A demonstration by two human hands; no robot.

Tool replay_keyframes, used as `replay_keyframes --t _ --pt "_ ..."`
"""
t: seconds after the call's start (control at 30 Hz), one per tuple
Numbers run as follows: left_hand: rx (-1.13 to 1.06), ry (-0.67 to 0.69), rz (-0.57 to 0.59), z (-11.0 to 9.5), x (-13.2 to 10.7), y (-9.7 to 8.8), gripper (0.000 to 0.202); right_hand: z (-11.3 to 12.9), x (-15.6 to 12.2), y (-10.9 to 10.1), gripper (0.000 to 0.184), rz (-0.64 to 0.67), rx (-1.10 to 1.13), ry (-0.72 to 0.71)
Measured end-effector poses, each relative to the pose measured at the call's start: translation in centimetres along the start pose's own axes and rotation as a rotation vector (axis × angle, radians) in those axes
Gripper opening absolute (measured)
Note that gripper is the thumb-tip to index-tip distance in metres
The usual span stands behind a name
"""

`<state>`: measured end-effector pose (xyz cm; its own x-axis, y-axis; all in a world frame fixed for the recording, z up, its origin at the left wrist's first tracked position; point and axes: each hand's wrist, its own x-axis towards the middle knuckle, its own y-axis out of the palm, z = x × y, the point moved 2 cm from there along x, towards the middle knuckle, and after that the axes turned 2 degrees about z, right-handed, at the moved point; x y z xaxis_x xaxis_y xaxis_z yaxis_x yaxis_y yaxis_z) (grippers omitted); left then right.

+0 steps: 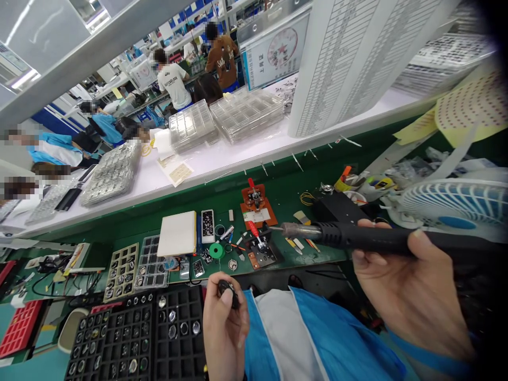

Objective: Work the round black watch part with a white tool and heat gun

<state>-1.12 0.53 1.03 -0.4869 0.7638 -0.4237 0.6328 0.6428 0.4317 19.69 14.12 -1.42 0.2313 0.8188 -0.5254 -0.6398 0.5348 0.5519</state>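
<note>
In my right hand (408, 264) is a black soldering iron (357, 236), its metal tip pointing left over the green bench. My fingers and thumb are wrapped around its handle. My left hand (227, 323) is closed, pinching a small dark round piece (228, 292) between thumb and fingers; my fingers partly hide it. The iron's tip and the round piece are apart. Beyond my left hand lie a green spool (216, 251) and a black fixture with a red-handled clamp (262, 248). A second, orange-based clamp fixture (257, 203) stands farther back.
Black compartment trays (178, 301) with round parts lie at lower left. Clear trays (190, 127) and a hanging paper sheet (333, 69) occupy the shelf above the bench. A fan (456, 206) stands at right. Several people work in the background.
</note>
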Motion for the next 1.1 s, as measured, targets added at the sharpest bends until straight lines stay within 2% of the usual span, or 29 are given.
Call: replay_keyframes --t 0.2,0.4,0.67,0.8,0.97,1.1 --pt "0.086 0.030 -0.006 0.3 -0.1 -0.3 0.024 0.3 -0.5 0.7 0.025 -0.017 -0.011 0.004" --pt "0.124 0.109 0.097 0.9 -0.2 -0.5 0.019 0.0 -0.2 -0.3 0.023 0.015 -0.007 0.025" --pt "0.158 0.141 0.124 1.4 -0.6 -0.8 0.015 0.1 -0.4 -0.6 0.025 0.034 -0.007 0.011" --pt "0.161 0.142 0.118 1.2 -0.7 -0.7 0.018 0.1 -0.5 -0.6 0.022 0.034 0.004 0.015" --pt "0.146 0.084 0.038 0.7 -1.2 -0.1 0.021 0.1 -0.7 -0.3 0.021 0.008 0.007 0.021" --pt "0.150 0.067 0.045 0.5 -1.4 0.0 0.024 0.1 -0.9 -0.1 0.021 0.020 -0.005 0.015"
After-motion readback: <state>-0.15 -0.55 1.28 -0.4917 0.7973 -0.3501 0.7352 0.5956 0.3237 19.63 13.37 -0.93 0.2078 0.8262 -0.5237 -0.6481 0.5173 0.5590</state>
